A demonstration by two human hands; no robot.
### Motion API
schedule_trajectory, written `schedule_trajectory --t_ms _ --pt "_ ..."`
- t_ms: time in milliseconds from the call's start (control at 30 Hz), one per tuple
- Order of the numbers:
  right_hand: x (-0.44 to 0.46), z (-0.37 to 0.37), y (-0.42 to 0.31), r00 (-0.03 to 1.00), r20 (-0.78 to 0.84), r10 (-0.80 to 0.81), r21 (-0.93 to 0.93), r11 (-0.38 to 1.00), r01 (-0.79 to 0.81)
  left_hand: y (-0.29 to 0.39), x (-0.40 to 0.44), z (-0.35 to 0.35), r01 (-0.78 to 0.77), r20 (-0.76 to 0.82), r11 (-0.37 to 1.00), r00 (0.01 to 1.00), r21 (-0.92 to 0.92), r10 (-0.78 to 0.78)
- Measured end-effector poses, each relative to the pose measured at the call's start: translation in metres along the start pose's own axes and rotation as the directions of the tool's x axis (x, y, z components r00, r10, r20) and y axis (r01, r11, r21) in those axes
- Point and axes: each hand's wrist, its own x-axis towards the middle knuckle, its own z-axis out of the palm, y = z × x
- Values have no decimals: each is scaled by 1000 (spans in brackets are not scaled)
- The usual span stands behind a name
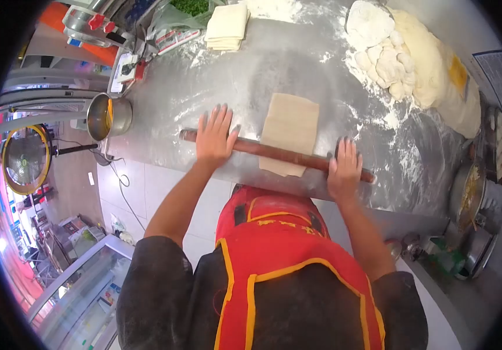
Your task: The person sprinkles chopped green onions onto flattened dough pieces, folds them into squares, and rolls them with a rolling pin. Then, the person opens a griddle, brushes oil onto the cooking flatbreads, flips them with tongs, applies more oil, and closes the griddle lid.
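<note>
Grips (214, 139) (345, 172) flat on rolling pin (279, 153), dough (290, 121) beneath, apron lettering (288, 225) illegible

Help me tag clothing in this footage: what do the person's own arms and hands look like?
Short dark sleeves leave the forearms bare. The left hand and right hand are ungloved, with no watch, bracelet or cable visible at the wrists.
</note>
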Motion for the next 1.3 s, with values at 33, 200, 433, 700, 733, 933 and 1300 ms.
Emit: schedule_trajectory --t_ms 33,200,433,700,733,933,1300 --pt "-27 0 -3 999 44 17 28 999 -19 8 -29 -2 46 36 999 998 -8 -45" --pt "-37 5 -1 1000 -4 -15 -16 1000 15 2 -36 12 4 -72 999 997 -47 -7" --pt "66 -13 -8 989 92 117 80 989 -124 6 86 2 93 -118 910 981 -405 -153" --pt "47 -39 -47 979 -100 180 471 875 -113 -173 -41 -59 261 -465 464 62 -847 -883" --pt "41 -40 -46 972 -129 196 491 864 -110 -201 -68 -85 472 -458 400 -9 -785 -889" --pt "39 -68 -85 972 -148 182 458 884 -96 -336 -100 -90 553 210 -54 223 -831 -952" --pt "8 -70 -159 987 -76 -142 540 826 161 -338 -141 -47 703 -344 623 523 -344 -780"
